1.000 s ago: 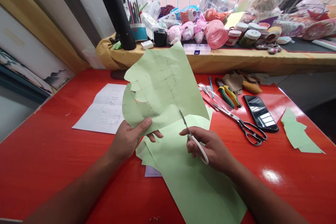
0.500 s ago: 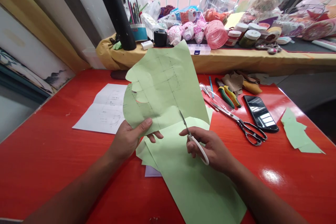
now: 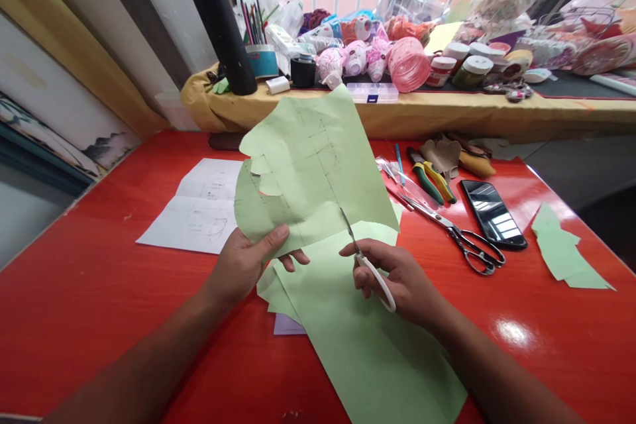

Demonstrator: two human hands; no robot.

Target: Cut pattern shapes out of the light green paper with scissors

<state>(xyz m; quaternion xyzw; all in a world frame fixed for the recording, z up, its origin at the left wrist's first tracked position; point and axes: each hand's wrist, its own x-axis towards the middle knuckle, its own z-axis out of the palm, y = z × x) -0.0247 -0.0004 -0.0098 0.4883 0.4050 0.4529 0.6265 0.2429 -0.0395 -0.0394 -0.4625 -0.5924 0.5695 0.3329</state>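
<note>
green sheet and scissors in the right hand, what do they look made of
The green sheet looks like matte card or stiff paper: it stands up from the left hand without flopping. The scissors seem to have glossy white plastic handles and a steel blade, going by its grey sheen.

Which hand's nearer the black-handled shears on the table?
Right. The right hand, gripping white-handled scissors, is just left of the black-handled shears; the left hand is farther left, holding the green paper sheet.

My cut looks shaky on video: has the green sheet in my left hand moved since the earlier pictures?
Yes, slightly: the green paper sheet has dropped and shifted right against the clear plastic compartment box, more of which now shows.
</note>
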